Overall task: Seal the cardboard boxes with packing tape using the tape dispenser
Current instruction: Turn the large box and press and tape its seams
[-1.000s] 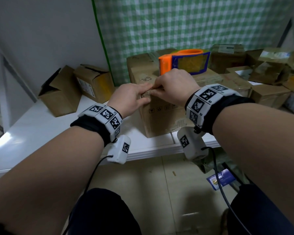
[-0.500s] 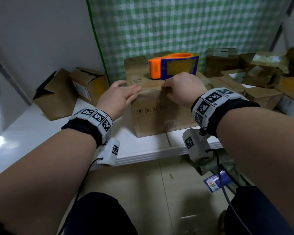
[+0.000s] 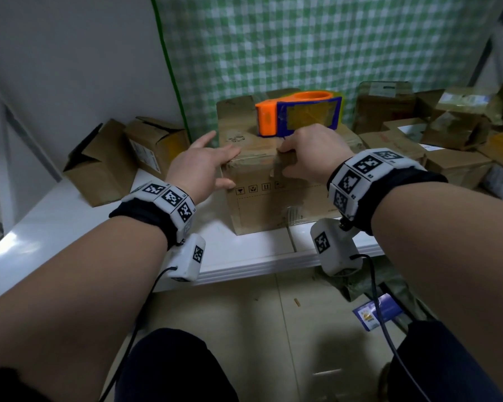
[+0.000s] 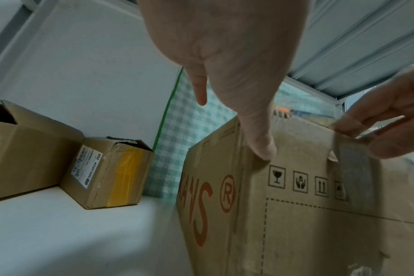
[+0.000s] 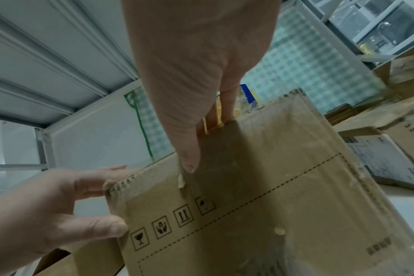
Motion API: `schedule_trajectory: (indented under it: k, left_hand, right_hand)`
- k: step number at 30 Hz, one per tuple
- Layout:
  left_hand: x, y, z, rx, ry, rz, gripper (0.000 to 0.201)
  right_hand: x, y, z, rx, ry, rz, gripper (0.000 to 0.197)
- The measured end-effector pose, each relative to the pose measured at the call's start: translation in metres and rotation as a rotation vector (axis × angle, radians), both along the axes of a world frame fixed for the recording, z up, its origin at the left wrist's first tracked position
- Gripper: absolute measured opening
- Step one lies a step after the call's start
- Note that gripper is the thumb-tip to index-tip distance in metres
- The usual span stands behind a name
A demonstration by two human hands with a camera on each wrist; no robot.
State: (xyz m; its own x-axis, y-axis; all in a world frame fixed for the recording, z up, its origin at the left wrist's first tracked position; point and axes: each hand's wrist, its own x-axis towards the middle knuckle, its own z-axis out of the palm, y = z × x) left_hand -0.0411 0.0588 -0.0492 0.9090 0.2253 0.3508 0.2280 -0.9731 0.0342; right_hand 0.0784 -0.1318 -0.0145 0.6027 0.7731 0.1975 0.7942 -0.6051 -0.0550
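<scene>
cardboard box (image 3: 273, 204) on the counter (image 3: 55, 227), tape dispenser (image 3: 299, 114) on top at 12 o'clock. left hand (image 3: 201, 166), fingers flat, braces its 9 o'clock corner; right hand (image 3: 311, 152) pinches a tape strip (image 4: 353, 171) over its 6 o'clock edge.

Tape dispenser (image 3: 301, 113) partly behind right hand (image 3: 314, 156)

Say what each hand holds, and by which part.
The right hand pinches the tape strip at the cardboard box's top front edge. The left hand holds nothing; straight fingers steady the box's left corner.
</scene>
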Motion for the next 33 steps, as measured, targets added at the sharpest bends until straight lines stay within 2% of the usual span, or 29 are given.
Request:
schedule_trajectory:
  k: [5,7,10,11,13,15,18,21,28,33]
  left_hand:
    - [-0.004,0.003,0.008,0.110,0.073,0.052,0.070]
    - [-0.003,0.005,0.012,0.046,0.134,0.055,0.077]
    - [0.001,0.005,0.033,-0.049,0.368,0.027,0.098]
    - [0.002,0.004,0.042,-0.072,0.454,0.039,0.101]
    - [0.004,0.000,0.056,-0.170,0.522,0.076,0.090]
    - [0.012,-0.003,0.061,-0.298,0.412,0.107,0.078]
    - [0.026,-0.005,0.048,-0.323,0.144,0.149,0.068]
    - [0.035,-0.002,0.031,-0.394,-0.038,0.103,0.043]
    - [0.035,0.008,0.011,-0.285,-0.176,-0.007,0.034]
    - [0.030,0.011,0.003,-0.142,-0.142,-0.044,0.048]
  right_hand:
    - [-0.002,0.004,0.002,-0.065,0.047,0.045,0.070]
    - [-0.004,0.004,0.005,-0.048,0.099,0.055,0.067]
    - [-0.001,0.004,0.006,0.042,0.205,0.064,0.064]
    - [0.001,0.005,0.006,0.072,0.224,0.055,0.069]
    - [0.005,0.008,0.005,0.097,0.233,0.030,0.079]
    - [0.008,0.010,0.005,0.095,0.233,0.025,0.082]
    - [0.013,0.011,0.006,0.100,0.250,0.026,0.081]
    - [0.016,0.010,0.004,0.123,0.261,0.026,0.076]
    - [0.020,0.010,0.001,0.241,0.311,0.043,0.059]
    - [0.018,0.008,-0.002,0.266,0.278,0.059,0.057]
